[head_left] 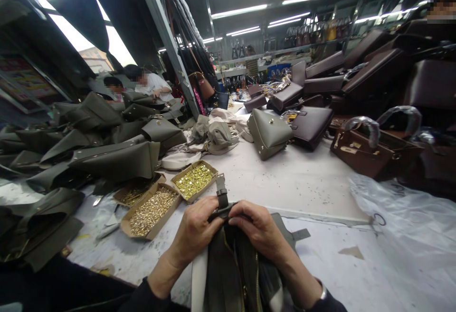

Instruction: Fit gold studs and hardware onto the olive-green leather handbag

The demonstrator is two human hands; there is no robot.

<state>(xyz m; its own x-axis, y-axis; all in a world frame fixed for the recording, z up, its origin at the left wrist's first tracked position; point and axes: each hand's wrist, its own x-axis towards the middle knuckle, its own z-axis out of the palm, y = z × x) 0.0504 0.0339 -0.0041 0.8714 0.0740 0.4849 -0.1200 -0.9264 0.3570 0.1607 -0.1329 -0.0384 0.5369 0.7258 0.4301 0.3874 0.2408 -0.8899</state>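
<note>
A dark olive handbag [223, 274] with gold zips lies open toward me at the table's near edge. At its far end, my left hand [199, 224] pinches the bag's edge just below a short strap with a buckle [221, 193], which sticks up. Close beside it, my right hand [258, 226] grips the same edge, fingers curled and thumb pressed in. The exact spot under the fingertips is hidden. A flat olive flap with a tab [301, 234] shows beyond my right wrist.
Cardboard trays of small gold metal pieces [151, 212] and shiny yellow pieces [194, 181] stand left of the hands. Olive bag parts [114, 162] pile up at left. Brown handbags [363, 153] and clear plastic [399, 217] lie at right. Two people [156, 86] sit at the far left.
</note>
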